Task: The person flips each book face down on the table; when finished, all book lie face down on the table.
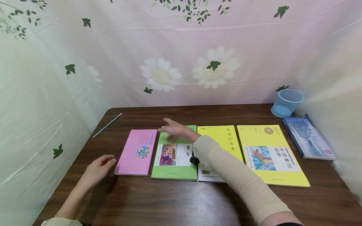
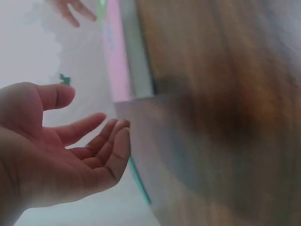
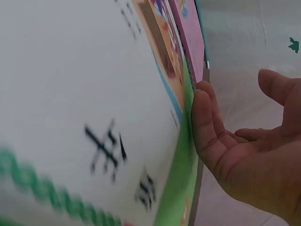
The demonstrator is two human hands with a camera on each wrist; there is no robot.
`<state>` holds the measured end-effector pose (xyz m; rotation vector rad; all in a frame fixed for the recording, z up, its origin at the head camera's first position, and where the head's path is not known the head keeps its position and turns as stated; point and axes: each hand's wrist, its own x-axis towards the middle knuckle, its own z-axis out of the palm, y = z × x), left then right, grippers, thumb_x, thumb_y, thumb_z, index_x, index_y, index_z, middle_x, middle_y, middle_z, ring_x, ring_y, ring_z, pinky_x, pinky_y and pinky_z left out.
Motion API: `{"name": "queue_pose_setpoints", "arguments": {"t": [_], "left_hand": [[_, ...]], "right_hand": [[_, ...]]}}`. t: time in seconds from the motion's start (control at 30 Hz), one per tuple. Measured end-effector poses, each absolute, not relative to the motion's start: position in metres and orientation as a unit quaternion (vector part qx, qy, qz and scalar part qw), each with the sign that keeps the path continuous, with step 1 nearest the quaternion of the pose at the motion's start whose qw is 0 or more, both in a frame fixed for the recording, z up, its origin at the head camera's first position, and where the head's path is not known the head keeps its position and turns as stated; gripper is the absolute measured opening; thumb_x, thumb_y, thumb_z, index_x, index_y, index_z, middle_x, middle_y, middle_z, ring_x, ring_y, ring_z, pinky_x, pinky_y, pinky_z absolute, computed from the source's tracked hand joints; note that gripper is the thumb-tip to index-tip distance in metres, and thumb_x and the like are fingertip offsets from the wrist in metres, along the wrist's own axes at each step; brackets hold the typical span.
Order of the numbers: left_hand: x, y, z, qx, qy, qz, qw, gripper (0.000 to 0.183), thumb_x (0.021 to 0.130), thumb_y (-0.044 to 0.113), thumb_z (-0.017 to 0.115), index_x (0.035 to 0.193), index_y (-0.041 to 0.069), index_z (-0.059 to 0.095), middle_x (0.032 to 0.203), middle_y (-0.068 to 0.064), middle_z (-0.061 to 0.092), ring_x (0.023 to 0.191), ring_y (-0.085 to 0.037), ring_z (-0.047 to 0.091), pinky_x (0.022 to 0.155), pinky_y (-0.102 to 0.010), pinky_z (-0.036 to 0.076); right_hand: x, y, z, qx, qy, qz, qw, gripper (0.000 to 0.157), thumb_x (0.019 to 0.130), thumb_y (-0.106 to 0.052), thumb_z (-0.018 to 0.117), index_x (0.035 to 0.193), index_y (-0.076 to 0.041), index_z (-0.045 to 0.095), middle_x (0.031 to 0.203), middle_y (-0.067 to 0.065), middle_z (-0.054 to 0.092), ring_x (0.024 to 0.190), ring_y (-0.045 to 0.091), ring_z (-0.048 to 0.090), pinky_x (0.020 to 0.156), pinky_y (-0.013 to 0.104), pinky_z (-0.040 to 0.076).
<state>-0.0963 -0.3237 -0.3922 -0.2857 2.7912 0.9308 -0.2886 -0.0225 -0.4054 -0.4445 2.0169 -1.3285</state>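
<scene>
My right hand (image 1: pixel 176 130) reaches over the upper part of a green book (image 1: pixel 173 174), its fingers loosely extended and holding nothing. In the right wrist view the fingertips (image 3: pixel 203 106) overlap the green cover (image 3: pixel 176 188). My left hand (image 1: pixel 97 169) hovers by the lower left corner of a pink book (image 1: pixel 137 141), relaxed with lightly bent fingers. The left wrist view shows that palm (image 2: pixel 56 155) bare, beside the end of the pink book (image 2: pixel 117 61). Under my right forearm lies a yellow book (image 1: pixel 209 138), partly covered by the sleeve.
Another yellow book (image 1: pixel 263 138) lies further right in the row. Beyond it, a blue book (image 1: pixel 309 138) lies near the table's right edge, with a light blue cup (image 1: pixel 287 102) behind it. A thin green stick (image 1: pixel 107 125) rests at the back left of the wooden table (image 1: pixel 158 201).
</scene>
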Motion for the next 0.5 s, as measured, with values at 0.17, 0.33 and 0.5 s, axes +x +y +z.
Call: {"name": "queue_pose_setpoints", "arguments": {"t": [0.17,0.33,0.5], "left_hand": [[-0.101,-0.308,-0.383,-0.067,0.903,0.408,0.119,0.053,0.105,0.035,0.050,0.141,-0.003,0.050,0.130,-0.027,0.062,0.107,-0.029,0.068,0.078,-0.034,0.059],[-0.101,-0.292,-0.385,-0.059,0.824,0.523,0.208,0.056,0.104,0.036,0.051,0.143,-0.004,0.047,0.130,-0.022,0.064,0.108,-0.023,0.069,0.083,-0.035,0.058],[-0.097,-0.279,-0.389,-0.024,0.756,0.591,0.281,0.060,0.105,0.038,0.049,0.147,-0.003,0.039,0.139,-0.022,0.058,0.113,-0.022,0.067,0.085,-0.035,0.056]], "right_hand": [[-0.293,-0.001,-0.396,-0.177,0.806,-0.474,0.308,0.083,0.098,-0.036,0.062,0.162,-0.021,0.010,0.160,0.015,0.034,0.087,0.027,0.068,0.079,0.038,0.059],[-0.293,0.019,-0.390,-0.182,0.836,-0.424,0.297,0.084,0.097,-0.032,0.064,0.162,-0.018,0.013,0.161,0.018,0.032,0.060,0.022,0.054,0.066,0.036,0.054],[-0.295,0.037,-0.394,-0.162,0.861,-0.384,0.291,0.085,0.096,-0.030,0.066,0.162,-0.019,0.013,0.155,0.016,0.039,0.054,0.016,0.043,0.059,0.035,0.048]]}}
